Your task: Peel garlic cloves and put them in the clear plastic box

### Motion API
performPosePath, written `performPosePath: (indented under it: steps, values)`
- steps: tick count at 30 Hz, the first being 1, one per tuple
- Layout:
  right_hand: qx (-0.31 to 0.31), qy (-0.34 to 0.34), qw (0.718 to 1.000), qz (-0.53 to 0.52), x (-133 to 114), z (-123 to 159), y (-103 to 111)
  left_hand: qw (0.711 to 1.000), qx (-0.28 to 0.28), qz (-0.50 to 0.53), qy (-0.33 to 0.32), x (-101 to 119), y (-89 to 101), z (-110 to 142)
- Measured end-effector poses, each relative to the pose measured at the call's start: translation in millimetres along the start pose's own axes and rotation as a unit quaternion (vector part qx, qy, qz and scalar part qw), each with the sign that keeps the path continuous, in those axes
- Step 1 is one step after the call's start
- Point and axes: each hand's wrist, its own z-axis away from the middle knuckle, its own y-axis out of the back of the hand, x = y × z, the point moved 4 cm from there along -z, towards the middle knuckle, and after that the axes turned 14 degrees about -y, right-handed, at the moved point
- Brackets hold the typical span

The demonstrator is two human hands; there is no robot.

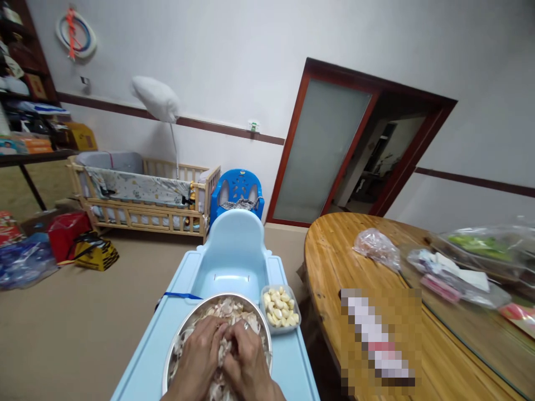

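My left hand [203, 345] and my right hand [246, 353] meet over a round metal bowl [168, 356], with fingers curled and fingertips pinched close together. What they hold is hidden by the fingers; I cannot make it out. A ring shows on my right hand. Pale, papery garlic skins [228, 307] fill the bowl around and beneath both hands. Just right of the bowl stands a clear plastic container [288, 329] of peeled garlic cloves [281, 306]. Both bowl and container rest on the tray of a light blue plastic child's chair [236, 234].
At right stands a wooden table [334, 250] with plastic bags [377, 248], covered food and a blurred-out patch. Behind the chair are a blue child's chair [237, 189] and a wooden crib [146, 214]. Bags [69, 234] lie on the floor at left. A sliding door [321, 150] stands partly open.
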Motion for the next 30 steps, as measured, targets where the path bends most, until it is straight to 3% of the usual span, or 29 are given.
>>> performPosePath:
  steps: [7,13,20,25,30]
  values:
    - [0.028,-0.028,0.999,-0.036,2.5,-3.5,1.5,0.997,-0.059,0.046,-0.001,-4.6,1.7,-8.2]
    - [0.031,-0.019,0.997,-0.068,2.9,-7.2,1.3,0.999,-0.039,0.037,-0.007,5.4,2.2,-16.5]
    - [0.015,0.032,0.997,-0.065,8.3,-7.0,0.0,0.997,-0.047,0.013,0.066,5.3,-5.2,-18.6]
    - [-0.016,0.042,0.997,-0.065,13.5,-5.2,-5.9,0.992,-0.054,0.01,0.115,1.8,-10.2,-18.6]
    - [-0.007,0.038,0.996,-0.082,14.6,-3.9,-5.3,0.988,-0.05,0.024,0.142,-0.7,-14.2,-17.1]
